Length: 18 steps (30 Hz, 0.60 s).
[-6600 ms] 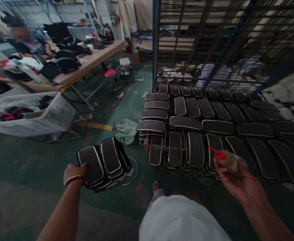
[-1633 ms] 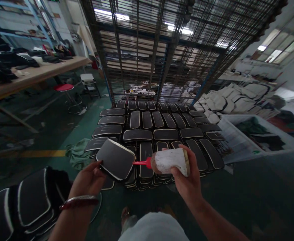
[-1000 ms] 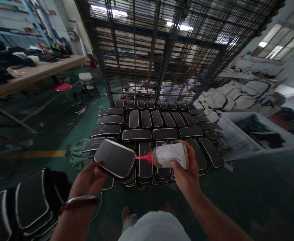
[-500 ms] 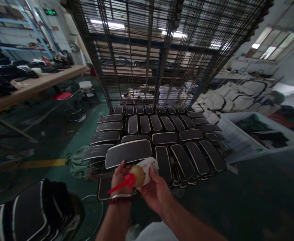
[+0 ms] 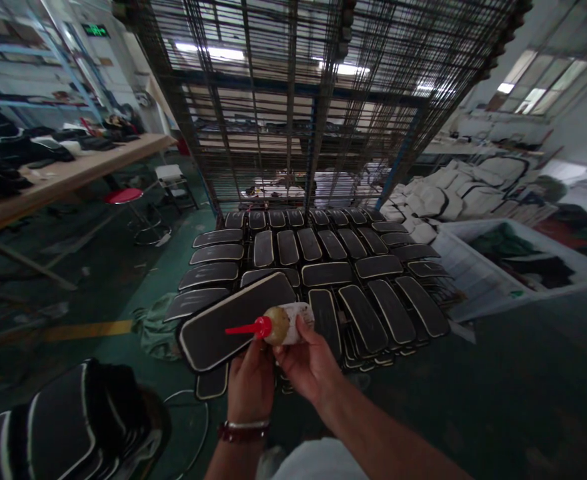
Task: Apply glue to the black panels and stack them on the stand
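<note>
A dark panel with a pale edge line (image 5: 223, 327) is held up by my left hand (image 5: 251, 380), whose fingers grip its lower right edge; a bracelet is on that wrist. My right hand (image 5: 308, 357) is closed around a whitish bottle (image 5: 298, 321) with a yellowish shoulder and a red nozzle (image 5: 243, 329). The nozzle points left, over the panel's face; whether its tip touches the panel I cannot tell. Several similar dark panels (image 5: 363, 319) lie in rows beneath and beyond my hands.
A tall wire rack (image 5: 311, 150) rises behind the rows. At lower left is a stack of dark pieces (image 5: 58, 420). Green cloth (image 5: 159, 327) lies on the floor. A white bin (image 5: 461, 273) stands right, a table (image 5: 81, 163) and red stool (image 5: 123, 196) left.
The held panel has moved left and tilted, its left end lower. My left hand has shifted down and right. The bottle has turned, its nozzle now almost level.
</note>
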Each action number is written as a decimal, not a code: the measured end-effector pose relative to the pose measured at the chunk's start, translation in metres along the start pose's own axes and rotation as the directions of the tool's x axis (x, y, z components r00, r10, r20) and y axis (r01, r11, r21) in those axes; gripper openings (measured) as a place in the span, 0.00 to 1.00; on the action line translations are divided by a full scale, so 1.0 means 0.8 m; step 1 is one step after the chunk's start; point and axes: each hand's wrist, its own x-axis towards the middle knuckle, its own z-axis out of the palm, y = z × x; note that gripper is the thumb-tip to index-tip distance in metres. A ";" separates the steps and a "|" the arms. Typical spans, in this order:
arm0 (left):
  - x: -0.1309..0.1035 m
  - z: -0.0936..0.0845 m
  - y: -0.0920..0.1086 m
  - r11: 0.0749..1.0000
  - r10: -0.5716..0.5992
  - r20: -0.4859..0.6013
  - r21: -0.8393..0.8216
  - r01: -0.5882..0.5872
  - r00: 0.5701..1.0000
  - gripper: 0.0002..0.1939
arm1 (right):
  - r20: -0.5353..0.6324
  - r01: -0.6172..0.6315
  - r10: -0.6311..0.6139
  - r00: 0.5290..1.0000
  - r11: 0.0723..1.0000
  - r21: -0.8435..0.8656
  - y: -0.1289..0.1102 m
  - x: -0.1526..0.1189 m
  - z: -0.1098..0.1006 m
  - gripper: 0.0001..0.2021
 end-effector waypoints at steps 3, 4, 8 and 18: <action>-0.019 -0.041 -0.010 0.998 -0.068 0.024 -0.012 0.068 0.997 0.20 | -0.033 -0.002 0.001 0.999 1.000 -0.008 -0.012 -0.008 -0.003 0.15; -0.023 -0.065 -0.010 0.991 -0.129 0.027 0.025 0.128 0.991 0.23 | -0.037 -0.006 0.005 0.999 1.000 -0.014 -0.018 -0.011 -0.005 0.16; -0.017 -0.163 0.044 0.906 -0.266 -0.202 0.282 0.316 0.943 0.17 | -0.011 -0.060 0.059 0.998 0.995 -0.085 -0.048 -0.029 -0.017 0.21; 0.042 -0.052 0.200 0.628 -0.601 0.352 0.763 0.151 0.718 0.27 | -0.073 -0.140 0.125 0.990 0.950 -0.279 -0.085 -0.070 -0.030 0.25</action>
